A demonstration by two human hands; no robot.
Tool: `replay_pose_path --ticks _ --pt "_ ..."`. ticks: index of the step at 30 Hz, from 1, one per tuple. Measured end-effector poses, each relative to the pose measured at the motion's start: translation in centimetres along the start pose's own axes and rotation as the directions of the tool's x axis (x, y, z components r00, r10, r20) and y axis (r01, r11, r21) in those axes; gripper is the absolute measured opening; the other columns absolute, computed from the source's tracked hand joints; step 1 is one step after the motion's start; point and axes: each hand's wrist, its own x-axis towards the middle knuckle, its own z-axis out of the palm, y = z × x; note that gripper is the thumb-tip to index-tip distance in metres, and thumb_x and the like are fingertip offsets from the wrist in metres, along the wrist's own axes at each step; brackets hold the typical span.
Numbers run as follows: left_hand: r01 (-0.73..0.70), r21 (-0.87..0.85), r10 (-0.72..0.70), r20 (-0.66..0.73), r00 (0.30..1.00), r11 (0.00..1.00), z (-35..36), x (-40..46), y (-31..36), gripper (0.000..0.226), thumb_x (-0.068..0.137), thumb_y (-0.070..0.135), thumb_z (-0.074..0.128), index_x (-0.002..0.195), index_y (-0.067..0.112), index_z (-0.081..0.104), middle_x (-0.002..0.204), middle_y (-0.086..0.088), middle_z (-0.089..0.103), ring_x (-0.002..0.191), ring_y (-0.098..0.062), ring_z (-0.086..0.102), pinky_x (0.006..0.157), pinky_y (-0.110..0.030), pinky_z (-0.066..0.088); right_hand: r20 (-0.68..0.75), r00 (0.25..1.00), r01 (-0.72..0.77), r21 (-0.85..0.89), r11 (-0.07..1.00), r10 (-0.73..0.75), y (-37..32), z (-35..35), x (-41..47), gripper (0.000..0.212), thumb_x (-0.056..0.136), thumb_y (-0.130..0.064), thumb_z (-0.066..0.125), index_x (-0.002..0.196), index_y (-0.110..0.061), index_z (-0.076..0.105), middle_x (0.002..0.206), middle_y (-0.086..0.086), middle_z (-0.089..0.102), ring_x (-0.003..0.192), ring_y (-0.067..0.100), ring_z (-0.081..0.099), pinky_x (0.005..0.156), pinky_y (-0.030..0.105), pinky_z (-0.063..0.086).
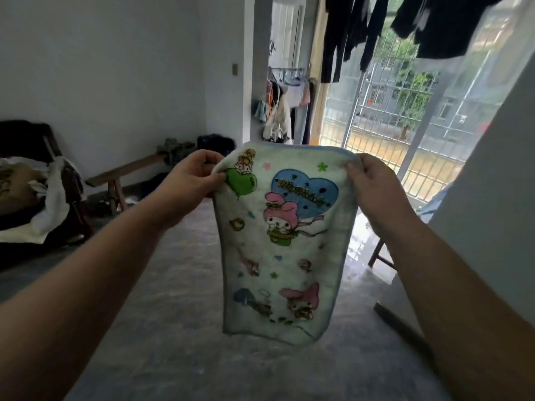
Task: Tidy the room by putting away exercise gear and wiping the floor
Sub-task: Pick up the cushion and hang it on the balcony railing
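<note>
While both arms are stretched forward, a small towel (285,241) is held up in the air by its two upper corners, well above the grey floor (173,314). Its upper left corner is pinched by the left hand (191,176), whose thumb and fingers are closed together on the cloth; its upper right corner is gripped in the same way by the right hand (373,189), fingers folded over the blue-trimmed edge. Between the two hands the top edge is stretched nearly straight, and the rest of the towel hangs freely downward, its lower edge curled a little and clear of the floor. Cartoon figures, a blue heart and a green balloon are printed on the pale fabric.

Left of the towel and further back, a wooden bench (124,175) is set along the white wall (101,68), with a heap of dark clothing lying on its far end. Further left of the towel, a dark chair (37,140) piled with white and brown cloth is seen. Behind the towel, a barred window (405,111) is visible, and dark garments (356,30) are hung above it. Just behind the towel's upper edge, lighter clothes (278,114) are hung on a rack beside the window. Right of the towel, a pale slanted surface is seen; what it belongs to cannot be told.
</note>
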Motion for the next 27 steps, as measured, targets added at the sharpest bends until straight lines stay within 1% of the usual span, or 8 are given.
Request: replay_pose_path --ticks 2,5,10,14,19,22,25,27 --pt "-0.010 -0.018 0.010 0.008 1.000 1.000 -0.7 3.2 0.4 0.020 0.094 0.002 0.059 0.098 0.021 0.061 0.087 0.003 0.074 0.078 -0.014 0.070 0.060 -0.030 0.056 -0.022 1.000 0.014 -0.019 1.000 -0.015 0.0 0.4 3.0 0.037 0.089 -0.058 0.048 0.100 -0.028 0.066 0.103 0.004 0.071 0.098 0.028 0.068 0.087 0.056 0.055" --pt "-0.016 -0.048 0.017 0.025 1.000 0.999 -1.6 8.1 0.0 0.018 0.093 0.004 0.061 0.105 0.017 0.061 0.101 -0.008 0.072 0.089 -0.026 0.070 0.072 -0.042 0.059 -0.053 0.998 0.032 -0.001 0.999 -0.032 0.4 1.8 7.3 0.036 0.091 -0.053 0.048 0.104 -0.025 0.066 0.105 0.004 0.070 0.098 0.027 0.068 0.088 0.056 0.055" --pt "-0.062 -0.097 0.064 0.026 0.998 0.993 -2.7 17.6 -1.3 0.018 0.092 0.009 0.063 0.108 0.017 0.058 0.093 -0.002 0.070 0.081 -0.017 0.070 0.064 -0.026 0.055 -0.082 0.996 0.032 -0.027 0.999 -0.034 2.1 5.6 15.4 0.030 0.097 -0.045 0.045 0.105 -0.025 0.065 0.107 0.004 0.069 0.101 0.025 0.066 0.088 0.053 0.056" --pt "-0.080 -0.088 0.086 0.060 0.995 0.993 -3.3 26.6 -3.2 0.019 0.093 0.010 0.064 0.105 0.024 0.060 0.095 -0.004 0.069 0.079 -0.014 0.070 0.063 -0.023 0.055 -0.149 0.989 0.004 -0.032 0.999 -0.008 3.9 8.1 22.2 0.027 0.101 -0.042 0.048 0.108 -0.023 0.066 0.107 0.002 0.070 0.102 0.024 0.067 0.083 0.041 0.056" --pt "-0.094 -0.020 0.095 0.087 0.992 0.995 -2.5 38.4 -6.6 0.020 0.090 0.019 0.069 0.110 0.023 0.067 0.095 -0.007 0.071 0.088 -0.022 0.072 0.075 -0.034 0.059 -0.214 0.977 -0.036 -0.073 0.997 0.020 7.5 9.6 30.3 0.039 0.085 -0.058 0.051 0.098 -0.026 0.068 0.102 0.002 0.071 0.098 0.029 0.067 0.087 0.054 0.056" --pt "-0.108 0.046 0.103 0.112 0.988 0.993 -0.6 44.7 -8.6 0.011 0.089 0.025 0.069 0.100 0.025 0.069 0.096 -0.008 0.072 0.090 -0.024 0.071 0.080 -0.040 0.059 -0.245 0.966 -0.092 -0.049 0.995 0.077 10.7 9.8 34.9 0.036 0.081 -0.059 0.052 0.099 -0.033 0.069 0.104 -0.002 0.072 0.099 0.026 0.068 0.087 0.056 0.056" --pt "-0.129 0.068 0.119 0.142 0.983 0.989 2.2 50.8 -10.5 0.003 0.091 0.022 0.067 0.094 0.022 0.067 0.094 -0.008 0.070 0.087 -0.023 0.069 0.078 -0.040 0.059 -0.269 0.956 -0.123 -0.016 0.992 0.114 14.4 9.5 39.8 0.035 0.082 -0.058 0.053 0.103 -0.035 0.070 0.107 -0.002 0.072 0.101 0.024 0.069 0.087 0.057 0.057" --pt "-0.134 0.091 0.120 0.145 0.982 0.987 4.4 55.3 -12.1 0.008 0.091 0.023 0.066 0.097 0.017 0.066 0.096 -0.009 0.069 0.086 -0.022 0.067 0.071 -0.033 0.058 -0.294 0.949 -0.125 -0.017 0.992 0.115 17.1 9.1 43.3 0.033 0.082 -0.059 0.054 0.102 -0.038 0.070 0.108 -0.002 0.072 0.101 0.024 0.069 0.087 0.057 0.057"
